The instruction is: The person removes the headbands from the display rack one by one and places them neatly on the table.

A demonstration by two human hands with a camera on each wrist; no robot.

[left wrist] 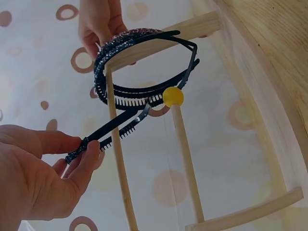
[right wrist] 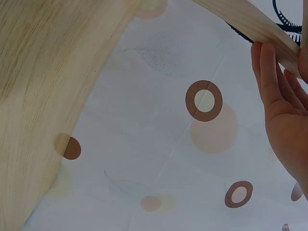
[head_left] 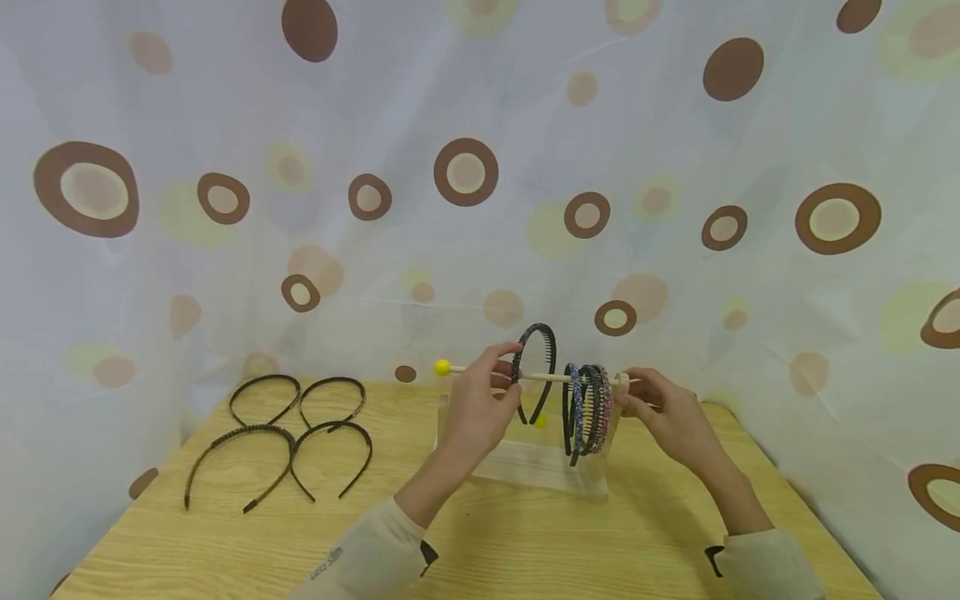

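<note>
My left hand (head_left: 480,408) pinches a black glittery headband (head_left: 551,342) with comb teeth between thumb and fingers. That headband overlaps the upper wooden rod (head_left: 543,377), which ends at the left in a yellow ball (head_left: 442,367). Farther right along the rod hangs a bunch of headbands (head_left: 588,408), some black, others with blue or pink glitter. At the rod's right end, my right hand (head_left: 670,412) grips the top of the wooden stand's upright (right wrist: 269,29). A second yellow ball (left wrist: 173,96) tips a lower rod (left wrist: 187,159) in the left wrist view.
Several dark headbands lie on the wooden table (head_left: 525,550) at the left, among them a toothed one (head_left: 258,429) and a smooth one (head_left: 264,377). The stand's pale base (head_left: 525,467) rests on the table. A spotted curtain (head_left: 465,100) surrounds the table's back and sides.
</note>
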